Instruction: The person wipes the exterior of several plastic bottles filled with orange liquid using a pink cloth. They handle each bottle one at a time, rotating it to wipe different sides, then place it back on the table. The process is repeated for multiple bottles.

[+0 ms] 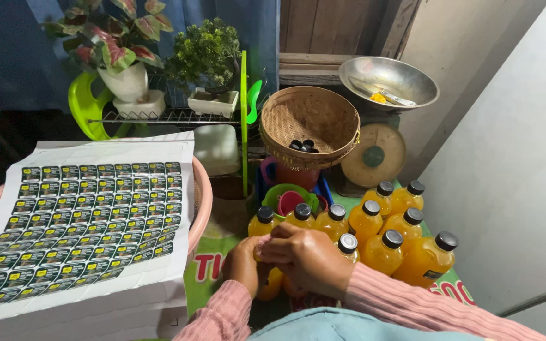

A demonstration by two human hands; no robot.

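Both hands on one orange bottle

Right hand fingers curl over the upright bottle, left hand pinching its side; other bottles stand just beyond.

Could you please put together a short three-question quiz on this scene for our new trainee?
1. True or false: the caps on the orange bottles beside the hands are red.
2. Where does the sheet of labels lie? A) inside the woven basket B) across the pink tub C) on the scale pan
3. What are the left hand and the right hand closed around?

Key
1. False: the caps are black.
2. B.
3. One bottle of orange drink, held between both hands; its cap is hidden.
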